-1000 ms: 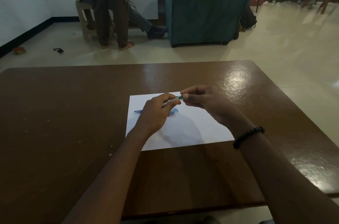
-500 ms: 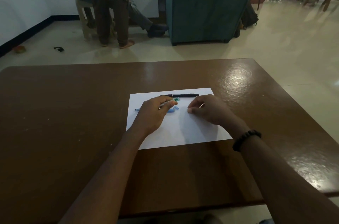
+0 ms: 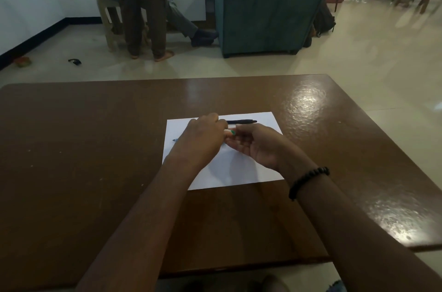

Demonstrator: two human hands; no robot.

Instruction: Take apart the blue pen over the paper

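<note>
A white sheet of paper [image 3: 239,172] lies on the brown table [image 3: 83,172]. My left hand [image 3: 201,141] grips a pale pen with a green end [image 3: 230,132] just above the sheet. My right hand [image 3: 256,143] is turned palm up beside it, and its fingertips meet the green end; whether they pinch it is unclear. A black pen [image 3: 241,121] lies on the far part of the sheet, behind my hands. A blue pen tip [image 3: 174,140] pokes out on the paper left of my left hand; the rest is hidden.
Beyond the table, a standing person's legs [image 3: 146,16] and a seated person on a stool [image 3: 107,12] are at the back left. A teal armchair [image 3: 270,4] stands behind the table's far edge. Small items [image 3: 74,61] lie on the tiled floor.
My right hand has lifted off the paper, turned palm up and come to the green pen end. My left hand has raised the pen slightly. The black pen stays put.
</note>
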